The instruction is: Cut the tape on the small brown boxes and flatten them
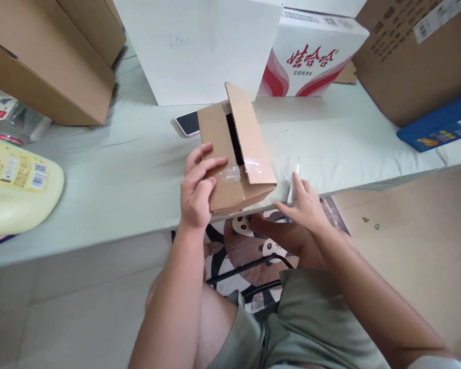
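A small cardboard box (215, 130) sits at the table's front edge. One of its top flaps (249, 133) stands partly raised, with a dark gap beside it and clear tape at the near end. My left hand (197, 189) grips the box by its near left side, fingers bent over the top. To the right of the box lies a slim white utility knife (291, 192), its thin tip pointing away from me. My right hand (305, 202) rests at the knife, thumb and fingers apart, a fingertip touching the handle. A phone (188, 124) lies partly hidden behind the box.
A tall white box (203, 51) and a white-and-red carton (311, 56) stand at the back. Large brown cartons (418, 56) flank the table, with a blue box (441, 123) at right. On the left is a yellow jug (23, 189). A panda-print mat (234, 251) lies below.
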{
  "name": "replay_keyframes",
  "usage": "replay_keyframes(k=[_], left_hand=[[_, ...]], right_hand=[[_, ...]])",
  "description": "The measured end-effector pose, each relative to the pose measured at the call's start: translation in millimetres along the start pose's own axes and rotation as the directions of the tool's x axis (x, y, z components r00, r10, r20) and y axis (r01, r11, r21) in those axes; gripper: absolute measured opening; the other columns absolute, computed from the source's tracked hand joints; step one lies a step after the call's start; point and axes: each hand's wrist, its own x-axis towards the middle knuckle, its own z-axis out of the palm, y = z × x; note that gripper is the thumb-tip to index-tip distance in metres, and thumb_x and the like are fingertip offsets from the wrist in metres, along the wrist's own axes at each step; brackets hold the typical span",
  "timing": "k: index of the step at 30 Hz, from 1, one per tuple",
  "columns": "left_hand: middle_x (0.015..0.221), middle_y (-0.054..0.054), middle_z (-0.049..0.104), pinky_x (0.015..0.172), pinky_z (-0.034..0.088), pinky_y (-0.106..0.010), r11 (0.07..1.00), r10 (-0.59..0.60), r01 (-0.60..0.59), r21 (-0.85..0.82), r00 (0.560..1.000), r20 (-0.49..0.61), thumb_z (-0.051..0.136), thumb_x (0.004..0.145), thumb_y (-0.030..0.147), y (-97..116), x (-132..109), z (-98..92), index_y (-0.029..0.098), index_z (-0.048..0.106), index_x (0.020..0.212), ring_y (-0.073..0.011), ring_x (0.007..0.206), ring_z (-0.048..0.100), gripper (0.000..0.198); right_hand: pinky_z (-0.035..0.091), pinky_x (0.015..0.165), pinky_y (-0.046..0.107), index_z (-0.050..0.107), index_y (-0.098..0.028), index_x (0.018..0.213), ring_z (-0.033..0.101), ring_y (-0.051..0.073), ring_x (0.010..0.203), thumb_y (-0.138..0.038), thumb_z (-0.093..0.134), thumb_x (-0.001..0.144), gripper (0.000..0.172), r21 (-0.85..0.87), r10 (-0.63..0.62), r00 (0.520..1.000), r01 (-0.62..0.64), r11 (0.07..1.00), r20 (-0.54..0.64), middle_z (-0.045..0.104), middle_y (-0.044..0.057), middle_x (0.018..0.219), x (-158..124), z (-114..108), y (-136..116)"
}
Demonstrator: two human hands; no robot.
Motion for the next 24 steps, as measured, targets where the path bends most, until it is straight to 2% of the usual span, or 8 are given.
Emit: replay_keyframes(k=[2, 5, 7, 9, 11, 15, 19, 24], left_hand=[[0.146, -0.001, 0.062, 0.123, 0.044, -0.048, 0.993, -0.084, 0.082, -0.079, 0.996, -0.015, 0.054, 0.091, 0.04, -3, 3, -9.4, 0.03, 0.078, 0.105, -0.0299, 0.146, 0.049, 0.029], [0.146, 0.001, 0.063, 0.111, 0.054, -0.046, 0.94, -0.286, 0.269, -0.211, 0.957, -0.05, 0.061, 0.084, 0.038, -8, 8, -21.9, 0.03, 0.075, 0.098, -0.0299, 0.137, 0.058, 0.022], [0.138, -0.003, 0.068, 0.094, 0.061, -0.044, 0.859, -0.438, 0.41, -0.305, 0.898, -0.027, 0.06, 0.084, 0.047, -11, 10, -27.4, 0.028, 0.072, 0.098, -0.0298, 0.124, 0.066, 0.026], [0.126, -0.008, 0.073, 0.081, 0.062, -0.042, 0.792, -0.53, 0.498, -0.353, 0.848, 0.008, 0.049, 0.088, 0.062, -11, 10, -29.7, 0.027, 0.071, 0.1, -0.0295, 0.115, 0.07, 0.043], [0.116, -0.009, 0.075, 0.082, 0.061, -0.04, 0.798, -0.543, 0.509, -0.322, 0.839, -0.019, 0.048, 0.087, 0.067, -10, 9, -28.8, 0.025, 0.07, 0.102, -0.0286, 0.114, 0.069, 0.05], [0.111, -0.006, 0.074, 0.087, 0.058, -0.036, 0.86, -0.482, 0.45, -0.24, 0.871, -0.094, 0.076, 0.075, 0.043, -8, 8, -22.4, 0.024, 0.064, 0.101, -0.0235, 0.104, 0.07, 0.034], [0.094, -0.004, 0.068, 0.071, 0.056, -0.034, 0.846, -0.482, 0.466, -0.26, 0.876, 0.002, 0.071, 0.077, 0.037, -9, 6, -19.6, 0.025, 0.053, 0.098, -0.0195, 0.082, 0.067, 0.031], [0.097, -0.002, 0.062, 0.07, 0.052, -0.033, 0.888, -0.44, 0.443, -0.125, 0.897, 0.052, 0.076, 0.078, 0.051, -13, 2, -20.8, 0.027, 0.046, 0.105, -0.019, 0.083, 0.063, 0.047]], right_hand=[[0.042, 0.11, 0.072, 0.03, -0.018, 0.164, 0.042, 0.051, 0.147, -0.064, 0.07, 0.081, 0.103, -0.019, 0.008, 0.999, -0.007, 1.0, 0.033, 0.044, 0.027, 0.157, -3, 3, -4], [0.031, 0.115, 0.079, 0.05, -0.025, 0.153, 0.023, 0.053, 0.157, -0.058, 0.063, 0.088, 0.074, -0.046, -0.012, 0.998, 0.015, 0.999, 0.057, 0.036, 0.021, 0.165, -11, 6, -17], [0.028, 0.117, 0.079, 0.063, -0.026, 0.137, 0.021, 0.053, 0.158, -0.054, 0.059, 0.09, 0.055, -0.031, -0.066, 0.997, 0.068, 0.997, 0.051, 0.042, 0.018, 0.162, -14, 8, -27], [0.031, 0.117, 0.075, 0.067, -0.023, 0.122, 0.031, 0.05, 0.152, -0.052, 0.058, 0.089, 0.044, 0.021, -0.129, 0.991, 0.128, 0.992, 0.028, 0.052, 0.018, 0.149, -13, 9, -35], [0.041, 0.111, 0.07, 0.065, -0.021, 0.109, 0.049, 0.045, 0.135, -0.051, 0.058, 0.087, 0.037, 0.118, -0.175, 0.985, 0.172, 0.978, 0.009, 0.061, 0.018, 0.128, -9, 10, -41], [0.056, 0.088, 0.053, 0.053, -0.021, 0.111, 0.061, 0.031, 0.1, -0.052, 0.06, 0.085, 0.041, 0.426, -0.095, 0.995, 0.077, 0.901, 0.021, 0.063, 0.013, 0.109, 1, 11, -47], [0.058, 0.086, 0.047, 0.046, -0.022, 0.123, 0.064, 0.028, 0.098, -0.05, 0.063, 0.082, 0.052, 0.63, 0.016, 0.998, -0.046, 0.775, 0.053, 0.067, 0.012, 0.113, 8, 11, -50], [0.058, 0.087, 0.048, 0.05, -0.023, 0.109, 0.066, 0.028, 0.098, -0.05, 0.069, 0.08, 0.045, 0.604, 0.059, 0.996, -0.085, 0.792, 0.064, 0.07, 0.011, 0.108, 9, 7, -57]])
